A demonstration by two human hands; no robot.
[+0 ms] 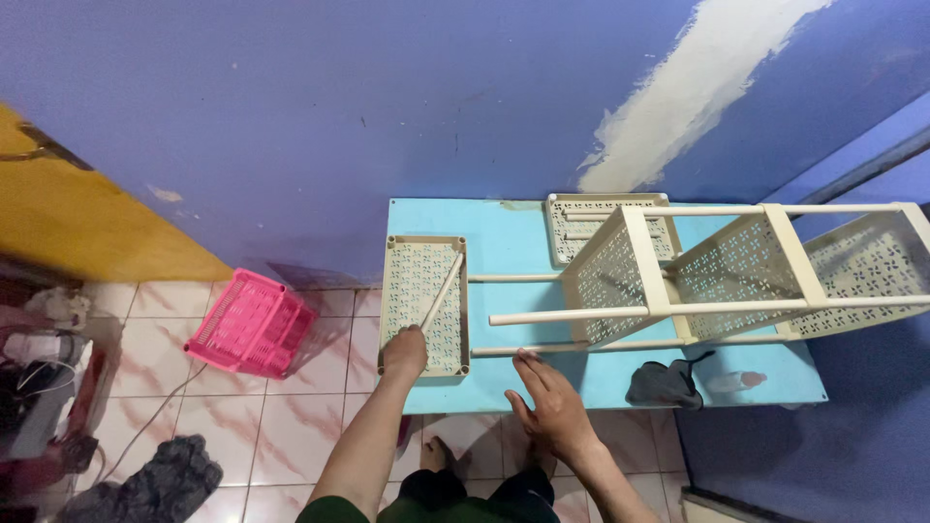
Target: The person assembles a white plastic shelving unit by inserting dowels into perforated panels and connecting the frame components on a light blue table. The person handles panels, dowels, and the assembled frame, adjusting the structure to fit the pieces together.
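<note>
Cream plastic was what the left hand [404, 351] was closed on: the near end of a thin rod [442, 291] was gripped in its fist, and the rod ran up and away to the right from that grip, across a perforated cream shelf tray [423, 302]. The tray lay flat directly under and beyond the fist, on a light blue table [504, 242]. Nothing but the rod was seen in that tray.

The right hand [548, 399] was held open, fingers spread and nothing gripped, its fingertips just touching the near pole [528, 349] of a cream shelving rack [736, 271] that lay on its side on the table, stretching away to the right of both hands. Three perforated shelves could be counted in the rack, joined by long poles. A further loose tray [581, 218] was seen behind the rack, beyond the right hand; its contents could not be told.

To the right of the open hand, a dark cloth [664, 385] and a small bottle [734, 381] lay on the table. Well to the left of the gripping fist, one pink basket [250, 323] was tipped on the tiled floor [281, 426].
</note>
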